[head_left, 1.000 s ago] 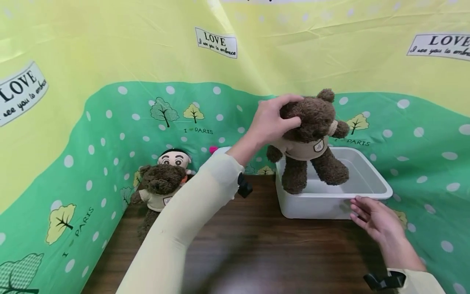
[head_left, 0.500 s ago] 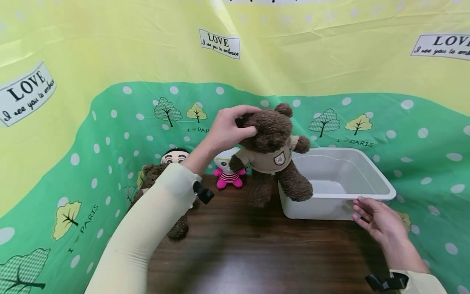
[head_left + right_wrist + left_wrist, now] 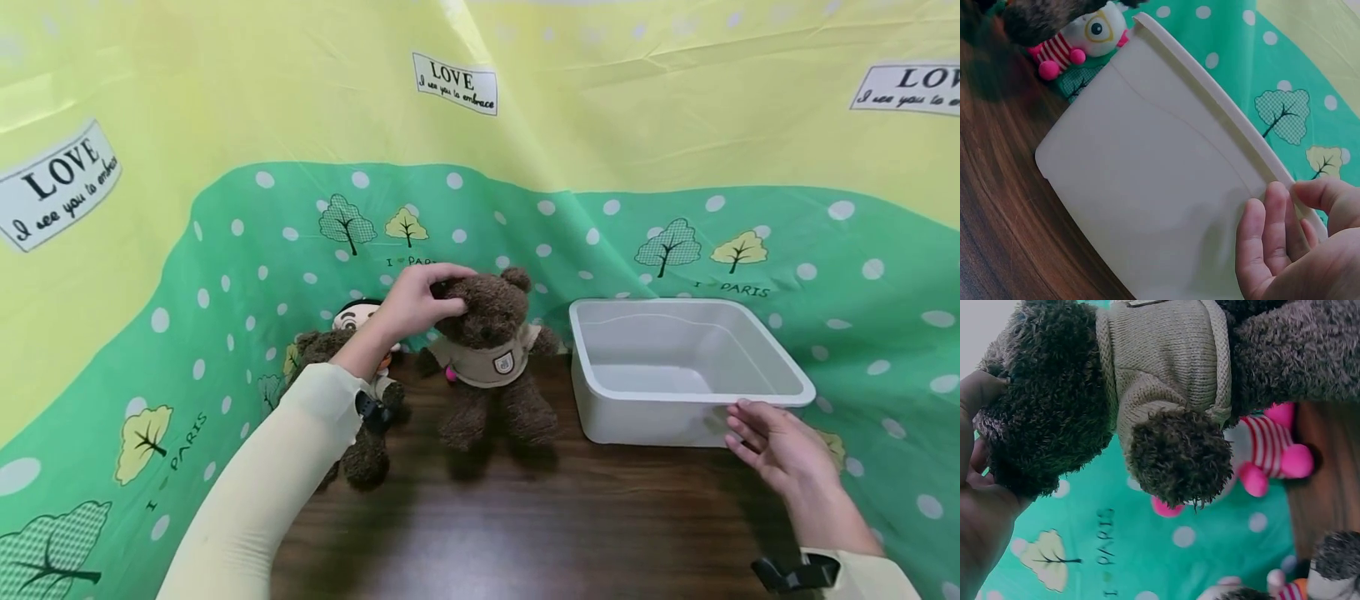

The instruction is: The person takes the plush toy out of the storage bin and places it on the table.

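Observation:
My left hand (image 3: 420, 304) grips a brown teddy bear (image 3: 487, 367) by the side of its head, thumb in front. The bear wears a beige knit shirt with a badge and hangs upright, its feet close over the dark wood table (image 3: 525, 517). In the left wrist view, its arm and leg partly cover a doll in a red-striped top (image 3: 1266, 447). My right hand (image 3: 787, 454) holds the front right rim of a pale grey plastic bin (image 3: 645, 423), thumb at the rim and fingers against the outer wall. The bin's inside shows bare.
A second brown teddy bear (image 3: 367, 458) sits at the left, partly behind my left forearm. Behind it is a doll with black hair (image 3: 352, 315). A green and yellow printed cloth (image 3: 600, 250) rises around the table's back and sides.
My left hand has carried the teddy bear left and down, from over the bin to beside it. The right hand has stayed at the bin's rim.

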The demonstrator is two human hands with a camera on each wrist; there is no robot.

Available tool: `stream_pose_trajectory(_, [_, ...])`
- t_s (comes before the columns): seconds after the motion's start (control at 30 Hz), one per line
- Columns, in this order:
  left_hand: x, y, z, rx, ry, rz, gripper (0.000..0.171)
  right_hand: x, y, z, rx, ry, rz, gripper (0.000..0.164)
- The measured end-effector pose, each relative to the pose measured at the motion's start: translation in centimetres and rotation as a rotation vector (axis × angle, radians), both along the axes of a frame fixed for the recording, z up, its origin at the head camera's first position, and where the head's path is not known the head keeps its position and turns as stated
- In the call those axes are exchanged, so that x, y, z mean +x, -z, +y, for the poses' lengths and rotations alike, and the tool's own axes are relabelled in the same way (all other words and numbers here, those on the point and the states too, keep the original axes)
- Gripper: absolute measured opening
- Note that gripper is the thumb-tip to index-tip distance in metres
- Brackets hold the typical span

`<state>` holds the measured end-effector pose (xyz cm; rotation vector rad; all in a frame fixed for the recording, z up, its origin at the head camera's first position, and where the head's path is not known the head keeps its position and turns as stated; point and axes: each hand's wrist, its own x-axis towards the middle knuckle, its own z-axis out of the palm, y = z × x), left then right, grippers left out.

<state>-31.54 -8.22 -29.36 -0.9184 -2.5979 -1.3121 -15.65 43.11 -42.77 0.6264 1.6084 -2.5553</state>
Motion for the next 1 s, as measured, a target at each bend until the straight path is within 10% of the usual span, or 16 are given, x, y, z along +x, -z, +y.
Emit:
stream_pose_trajectory(0.2, [-0.3,2.2,-0.9,-0.043,0.015,-0.086,0.043,0.0,0.1,-0.1,0.0,0.001,-0.001,0.014])
stream_pose_trajectory(1.0, [0.4,9.1,-1.4,-0.292,0.061,-0.029,0.044,0.0,0.3,0.2,0.021,-0.023,0.043,0.018])
